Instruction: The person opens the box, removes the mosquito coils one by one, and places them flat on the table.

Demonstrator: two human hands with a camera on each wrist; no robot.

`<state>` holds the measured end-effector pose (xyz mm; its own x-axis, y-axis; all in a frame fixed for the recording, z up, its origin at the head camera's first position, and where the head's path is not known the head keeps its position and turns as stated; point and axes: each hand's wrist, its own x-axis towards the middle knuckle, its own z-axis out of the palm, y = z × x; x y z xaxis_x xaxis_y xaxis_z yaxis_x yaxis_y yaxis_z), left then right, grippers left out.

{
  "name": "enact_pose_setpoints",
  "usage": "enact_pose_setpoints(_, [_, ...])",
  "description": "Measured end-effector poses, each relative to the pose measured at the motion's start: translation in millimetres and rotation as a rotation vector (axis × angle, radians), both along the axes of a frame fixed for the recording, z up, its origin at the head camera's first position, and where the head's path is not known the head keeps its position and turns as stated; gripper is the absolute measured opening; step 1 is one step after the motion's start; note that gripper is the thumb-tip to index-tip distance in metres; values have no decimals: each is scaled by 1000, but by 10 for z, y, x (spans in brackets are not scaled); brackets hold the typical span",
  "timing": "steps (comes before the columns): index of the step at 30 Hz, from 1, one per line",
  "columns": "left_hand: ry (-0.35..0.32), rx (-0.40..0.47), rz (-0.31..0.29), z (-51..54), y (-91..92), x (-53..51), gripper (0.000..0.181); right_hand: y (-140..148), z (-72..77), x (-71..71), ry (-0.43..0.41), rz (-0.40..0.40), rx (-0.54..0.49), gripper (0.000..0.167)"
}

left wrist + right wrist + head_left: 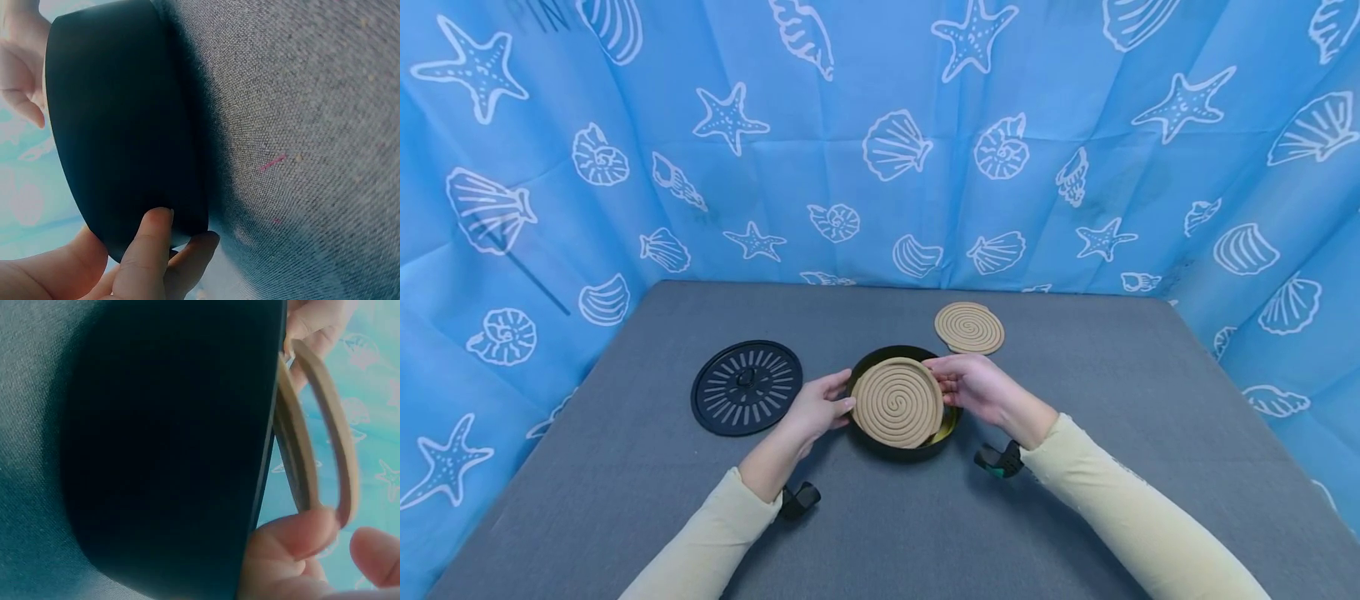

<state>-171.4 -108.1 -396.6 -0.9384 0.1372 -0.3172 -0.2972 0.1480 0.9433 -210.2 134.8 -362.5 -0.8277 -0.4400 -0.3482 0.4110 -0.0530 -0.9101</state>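
A brown spiral mosquito coil (898,403) is held tilted over a round black tin (904,453) that stands on the table. My right hand (973,385) holds the coil by its right edge; in the right wrist view two coil bands (340,450) stand apart beside a finger. On the left side of the tin, my left hand (817,408) grips the wall, its fingers (147,250) against the dark outer side and the thumb near the rim and coil edge. Something gold-coloured shows inside the tin; the coil hides most of the interior.
A slotted black lid (747,387) lies to the left of the tin. Behind and to the right lies another brown coil (969,327). The table has a grey cloth (880,533), and a blue shell-patterned curtain (850,167) hangs at its back and sides.
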Motion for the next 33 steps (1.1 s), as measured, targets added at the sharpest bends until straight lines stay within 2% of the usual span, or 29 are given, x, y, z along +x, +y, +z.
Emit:
enact_pose_setpoints(6, [-1,6,-1,-2,-4,-1,53,-11,-3,-20,21,29,50,24])
enact_pose_setpoints(10, [-8,9,-6,0,-7,-8,53,-17,3,-20,76,43,97,24])
enact_pose_setpoints(13, [-15,13,-8,5,-8,-13,52,-22,2,-13,103,63,85,25])
enact_pose_setpoints(20, [-17,12,-7,12,-9,-13,52,-39,1,19,23,126,-52,24])
enact_pose_setpoints(24, [-14,7,-5,8,-9,-8,52,-43,2,33,5,164,-48,17])
enact_pose_setpoints(29, [-17,4,-8,23,-9,1,52,-12,-11,38,38,228,5,42])
enact_pose_setpoints(33, [-16,9,-11,28,-15,1,52,16,-18,36,47,251,38,52])
